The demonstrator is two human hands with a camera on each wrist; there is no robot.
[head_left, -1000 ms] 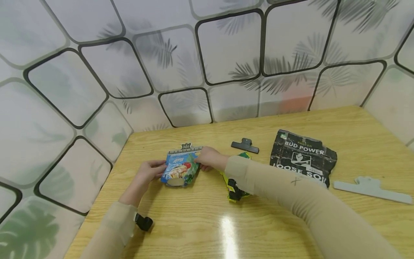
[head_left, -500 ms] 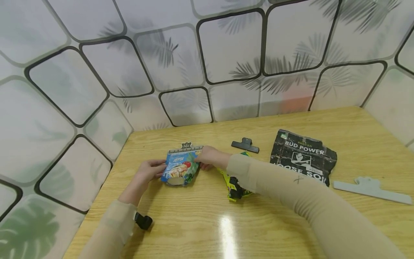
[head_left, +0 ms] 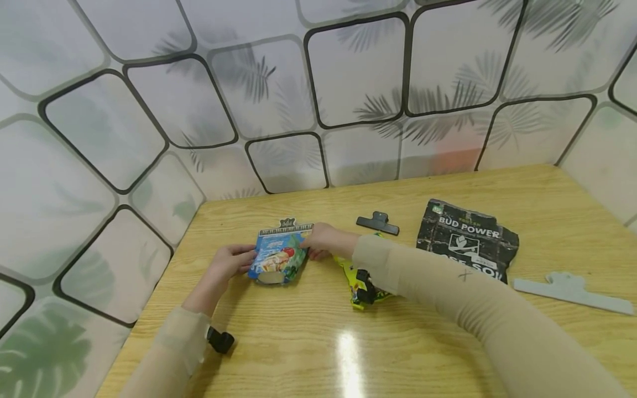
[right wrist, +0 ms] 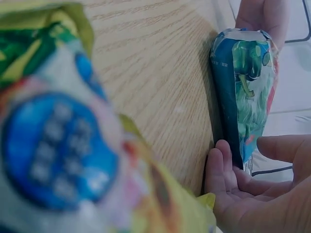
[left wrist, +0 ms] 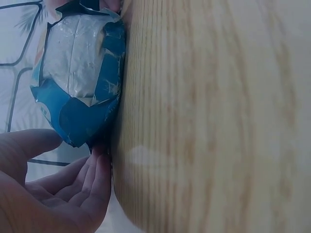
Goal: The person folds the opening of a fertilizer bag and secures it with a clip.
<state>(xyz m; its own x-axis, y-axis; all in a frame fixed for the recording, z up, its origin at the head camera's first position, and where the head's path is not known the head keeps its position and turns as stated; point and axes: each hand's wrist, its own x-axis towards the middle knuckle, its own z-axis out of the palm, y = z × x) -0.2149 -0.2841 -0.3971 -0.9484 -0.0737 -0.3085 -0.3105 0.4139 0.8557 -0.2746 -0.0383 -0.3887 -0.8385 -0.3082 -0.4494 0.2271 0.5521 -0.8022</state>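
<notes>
A blue food bag (head_left: pixel 276 260) with a fruit picture lies at the left of the table, and a bag clip (head_left: pixel 287 228) patterned like piano keys spans its top edge. My left hand (head_left: pixel 230 264) holds its left side. In the left wrist view that thumb is at the bag's corner, with the fingers reaching beneath near the tabletop. On the opposite side my right hand (head_left: pixel 325 241) pinches the upper right edge. The right wrist view has its thumb (right wrist: pixel 282 145) over the bag's front and the fingers against the table side.
Under my right forearm lies a yellow and green bag (head_left: pixel 355 292), partly hidden. Behind it is a black bag clip (head_left: pixel 378 223). To the right are a black soil bag (head_left: pixel 465 235) and a large white clip (head_left: pixel 572 292). A patterned wall (head_left: pixel 358 155) borders the table's back.
My right forearm and wrist shift very slightly to the right. Both hands stay on the blue food bag, which keeps its place.
</notes>
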